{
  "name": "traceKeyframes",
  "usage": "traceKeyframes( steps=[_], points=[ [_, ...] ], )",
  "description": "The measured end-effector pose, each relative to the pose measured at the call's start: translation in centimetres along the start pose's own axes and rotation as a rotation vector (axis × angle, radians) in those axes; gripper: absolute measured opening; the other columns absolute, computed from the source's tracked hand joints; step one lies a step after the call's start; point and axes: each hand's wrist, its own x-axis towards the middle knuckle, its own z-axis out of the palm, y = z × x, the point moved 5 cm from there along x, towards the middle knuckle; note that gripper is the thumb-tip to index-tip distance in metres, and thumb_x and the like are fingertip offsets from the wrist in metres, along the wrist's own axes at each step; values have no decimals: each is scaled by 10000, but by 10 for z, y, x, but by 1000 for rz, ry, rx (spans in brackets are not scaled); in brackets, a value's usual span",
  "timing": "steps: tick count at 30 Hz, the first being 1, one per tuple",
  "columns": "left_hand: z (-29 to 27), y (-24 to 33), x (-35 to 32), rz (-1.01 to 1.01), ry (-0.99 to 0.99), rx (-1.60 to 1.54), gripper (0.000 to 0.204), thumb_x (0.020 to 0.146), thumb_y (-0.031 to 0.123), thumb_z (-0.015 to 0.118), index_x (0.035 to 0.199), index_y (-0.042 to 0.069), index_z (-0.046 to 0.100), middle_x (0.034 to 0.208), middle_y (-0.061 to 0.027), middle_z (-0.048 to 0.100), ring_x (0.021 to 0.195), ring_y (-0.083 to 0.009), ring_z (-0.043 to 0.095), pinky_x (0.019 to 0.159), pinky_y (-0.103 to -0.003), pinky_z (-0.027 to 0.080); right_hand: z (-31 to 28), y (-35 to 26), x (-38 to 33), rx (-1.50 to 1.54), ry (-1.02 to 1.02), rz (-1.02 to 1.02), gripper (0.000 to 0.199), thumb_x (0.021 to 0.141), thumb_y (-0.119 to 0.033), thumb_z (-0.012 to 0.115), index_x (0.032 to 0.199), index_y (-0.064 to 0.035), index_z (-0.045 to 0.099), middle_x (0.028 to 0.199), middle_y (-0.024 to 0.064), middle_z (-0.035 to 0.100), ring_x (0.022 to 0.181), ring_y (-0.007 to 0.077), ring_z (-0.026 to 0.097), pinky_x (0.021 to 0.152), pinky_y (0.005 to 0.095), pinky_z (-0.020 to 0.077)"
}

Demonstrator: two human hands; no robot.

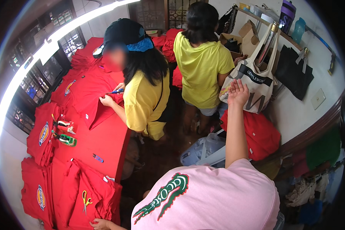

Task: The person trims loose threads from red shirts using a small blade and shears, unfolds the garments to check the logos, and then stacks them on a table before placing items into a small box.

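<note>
My right hand (238, 92) is raised ahead of me, palm up and fingers stretched out, with nothing in it. Behind it hangs a cream tote bag (253, 86). At the lower edge my left hand (101, 224) is curled at the edge of a red shirt (97, 188) on the table; its fingers are partly cut off by the frame. Just beyond that hand, yellow-handled scissors (86, 199) lie on the red cloth. Farther up the table are small blue thread snips (98, 158) and a green tool (67, 139), perhaps a tape dispenser.
A co-worker in yellow (147, 99) works on a red shirt with blue-handled snips across the table. Another person in yellow (203, 65) stands behind, back turned. Piled red shirts (42, 132) line the table (86, 143). A red bundle (262, 136) sits right, near a clear plastic bag (209, 145).
</note>
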Motion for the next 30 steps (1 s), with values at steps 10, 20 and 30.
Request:
traceKeyframes(
  steps=[10, 20, 30],
  points=[
    [-5, -1, 4, -37, -113, 50, 388, 944, 445, 556, 1257, 278, 711, 1085, -101, 724, 1088, -306, 673, 1020, -476, 472, 9, 2, 0, -252, -168, 34, 444, 1038, -322, 519, 1354, -22, 606, 1301, 110, 688, 1105, 227, 670, 906, 349, 501],
    [-6, -4, 3, 17, -10, -14, 372, 940, 425, 586, 1230, 241, 728, 992, -104, 728, 977, -331, 692, 939, -496, 506, 45, -16, 7, -71, -203, -57, 488, 1049, -383, 520, 1340, 0, 603, 1294, 143, 680, 1136, 260, 663, 942, 378, 510],
    [-15, 4, 2, 14, -10, 0, 363, 947, 403, 606, 1263, 247, 694, 895, -110, 660, 943, -324, 662, 911, -491, 507, 117, 54, -133, -171, -1488, 553, 786, 1050, -622, 378, 1430, 42, 559, 1471, 276, 556, 1245, 360, 640, 1011, 448, 522]
  ],
)
